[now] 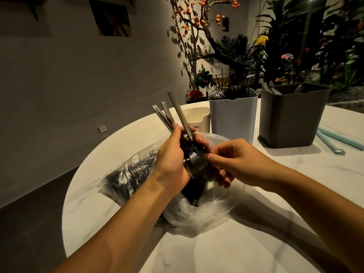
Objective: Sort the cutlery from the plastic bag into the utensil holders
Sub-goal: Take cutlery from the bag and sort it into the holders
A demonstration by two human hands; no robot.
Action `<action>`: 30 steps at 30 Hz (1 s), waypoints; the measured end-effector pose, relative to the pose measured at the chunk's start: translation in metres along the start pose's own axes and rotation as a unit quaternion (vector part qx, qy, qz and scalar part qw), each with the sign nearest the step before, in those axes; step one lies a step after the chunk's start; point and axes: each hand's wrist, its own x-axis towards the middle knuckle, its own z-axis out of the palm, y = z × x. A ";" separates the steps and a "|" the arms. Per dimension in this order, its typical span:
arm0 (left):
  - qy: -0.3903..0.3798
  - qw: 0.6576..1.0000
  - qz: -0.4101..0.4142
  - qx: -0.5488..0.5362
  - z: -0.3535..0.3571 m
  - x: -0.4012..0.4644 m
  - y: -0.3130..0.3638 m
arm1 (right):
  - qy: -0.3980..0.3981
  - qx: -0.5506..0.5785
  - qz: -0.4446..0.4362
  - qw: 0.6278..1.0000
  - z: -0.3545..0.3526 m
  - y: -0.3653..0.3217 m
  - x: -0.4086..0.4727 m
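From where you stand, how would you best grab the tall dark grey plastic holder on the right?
Grip the dark grey plastic holder across its flat side walls, coming from the front. Utensils poke out of its open top, so reaching from above looks awkward; its straight, upright walls offer broad, even surfaces.

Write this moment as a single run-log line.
left hand: grips cutlery bundle | right hand: fingers pinch one piece | plastic bag: below | holders: partly filled

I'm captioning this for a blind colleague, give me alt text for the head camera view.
A left hand grips a bunch of cutlery over a clear plastic bag on a white round table, while the right hand pinches one piece. Three holders stand behind: cream, white, grey.
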 end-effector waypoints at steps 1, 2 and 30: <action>0.000 1.000 -0.002 -0.012 0.001 0.000 -0.001 | -0.002 0.001 0.003 1.000 0.001 0.000 0.000; 0.002 1.000 -0.003 -0.022 0.002 0.000 -0.002 | -0.005 0.000 0.005 1.000 0.001 -0.001 0.000; -0.160 0.960 -0.223 0.061 -0.002 -0.015 0.032 | 0.175 -0.560 -0.260 0.767 -0.006 -0.005 -0.001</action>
